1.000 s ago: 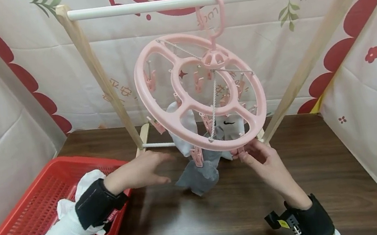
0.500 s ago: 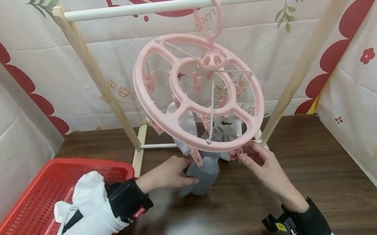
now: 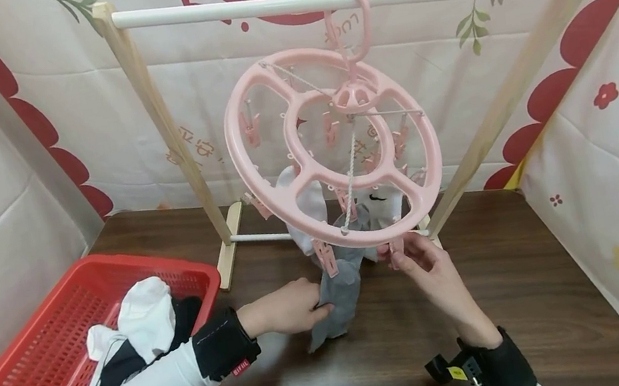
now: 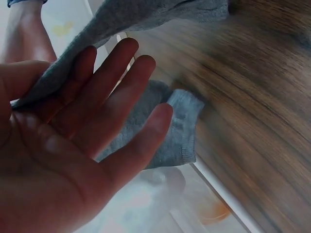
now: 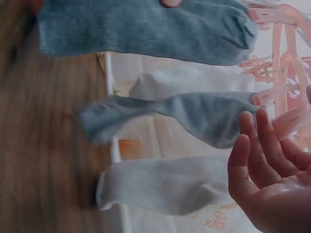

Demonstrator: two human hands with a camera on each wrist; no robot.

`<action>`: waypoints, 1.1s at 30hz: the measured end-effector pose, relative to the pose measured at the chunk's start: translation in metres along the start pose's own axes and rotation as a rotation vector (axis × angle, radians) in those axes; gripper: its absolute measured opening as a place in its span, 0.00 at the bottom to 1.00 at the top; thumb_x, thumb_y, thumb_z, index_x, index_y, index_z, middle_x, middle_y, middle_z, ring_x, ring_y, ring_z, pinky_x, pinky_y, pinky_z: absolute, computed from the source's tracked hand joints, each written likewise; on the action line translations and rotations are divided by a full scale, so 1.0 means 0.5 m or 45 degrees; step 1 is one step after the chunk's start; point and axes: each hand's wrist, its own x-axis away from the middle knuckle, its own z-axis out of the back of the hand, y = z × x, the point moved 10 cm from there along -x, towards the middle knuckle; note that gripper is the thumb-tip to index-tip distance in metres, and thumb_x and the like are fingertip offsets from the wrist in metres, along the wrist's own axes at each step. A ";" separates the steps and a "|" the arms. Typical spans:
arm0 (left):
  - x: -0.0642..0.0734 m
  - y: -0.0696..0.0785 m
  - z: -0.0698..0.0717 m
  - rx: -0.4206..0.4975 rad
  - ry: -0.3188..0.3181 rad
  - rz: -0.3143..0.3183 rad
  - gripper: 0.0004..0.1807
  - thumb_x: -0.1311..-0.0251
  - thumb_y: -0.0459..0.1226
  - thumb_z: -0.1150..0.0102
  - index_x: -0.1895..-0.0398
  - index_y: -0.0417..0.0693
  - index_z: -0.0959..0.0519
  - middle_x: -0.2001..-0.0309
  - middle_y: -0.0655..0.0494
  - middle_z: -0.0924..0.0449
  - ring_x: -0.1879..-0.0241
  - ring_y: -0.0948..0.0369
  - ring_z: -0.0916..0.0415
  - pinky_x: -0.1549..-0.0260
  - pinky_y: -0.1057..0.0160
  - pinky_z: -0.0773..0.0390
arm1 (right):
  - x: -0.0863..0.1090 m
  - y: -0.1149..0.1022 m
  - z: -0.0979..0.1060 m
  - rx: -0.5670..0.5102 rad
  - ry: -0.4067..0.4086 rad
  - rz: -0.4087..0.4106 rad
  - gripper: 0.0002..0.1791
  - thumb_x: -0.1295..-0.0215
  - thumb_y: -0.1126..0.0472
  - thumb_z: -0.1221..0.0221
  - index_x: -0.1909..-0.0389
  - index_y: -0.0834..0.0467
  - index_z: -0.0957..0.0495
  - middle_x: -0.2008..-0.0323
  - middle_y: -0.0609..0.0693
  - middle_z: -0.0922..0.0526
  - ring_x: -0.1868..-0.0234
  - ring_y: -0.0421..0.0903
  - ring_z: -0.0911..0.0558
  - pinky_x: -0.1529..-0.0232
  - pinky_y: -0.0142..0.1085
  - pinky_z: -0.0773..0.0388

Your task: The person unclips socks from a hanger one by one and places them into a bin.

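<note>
I see the left hand (image 3: 288,308) pinch a grey sock (image 3: 342,292) that dangles over the middle of the table (image 3: 544,291), in from the back edge. The right hand (image 3: 436,274) pinches a pink peg (image 3: 396,248) on the near rim of the pink ring (image 3: 377,236). The hands are apart. A red basket (image 3: 140,259) covers some of the table's left edge. I think the step is fixing this sock at the ring, but I can't tell if it goes on or off. Either way, the next move seems to need the peg squeezed wide and the sock held still
</note>
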 end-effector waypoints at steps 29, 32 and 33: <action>-0.011 0.025 -0.014 -0.002 0.033 -0.090 0.18 0.35 0.32 0.45 0.85 0.48 0.31 0.84 0.68 0.41 0.85 0.73 0.42 0.82 0.74 0.39 | -0.058 -0.080 -0.168 -0.365 -0.419 -0.057 0.17 0.28 0.64 0.48 0.42 0.66 0.27 0.47 0.64 0.22 0.42 0.58 0.25 0.43 0.41 0.32; -0.011 0.022 -0.014 0.015 0.019 -0.070 0.20 0.35 0.32 0.46 0.86 0.49 0.33 0.85 0.68 0.42 0.86 0.73 0.43 0.83 0.74 0.40 | -0.063 -0.089 -0.172 -0.356 -0.427 -0.062 0.17 0.30 0.65 0.45 0.44 0.68 0.27 0.49 0.63 0.20 0.46 0.55 0.22 0.49 0.39 0.27; -0.011 0.022 -0.014 0.015 0.018 -0.067 0.20 0.35 0.32 0.46 0.86 0.49 0.33 0.85 0.68 0.42 0.86 0.73 0.43 0.83 0.74 0.40 | -0.064 -0.090 -0.172 -0.351 -0.424 -0.068 0.18 0.31 0.66 0.45 0.44 0.69 0.27 0.50 0.62 0.20 0.47 0.54 0.21 0.52 0.38 0.26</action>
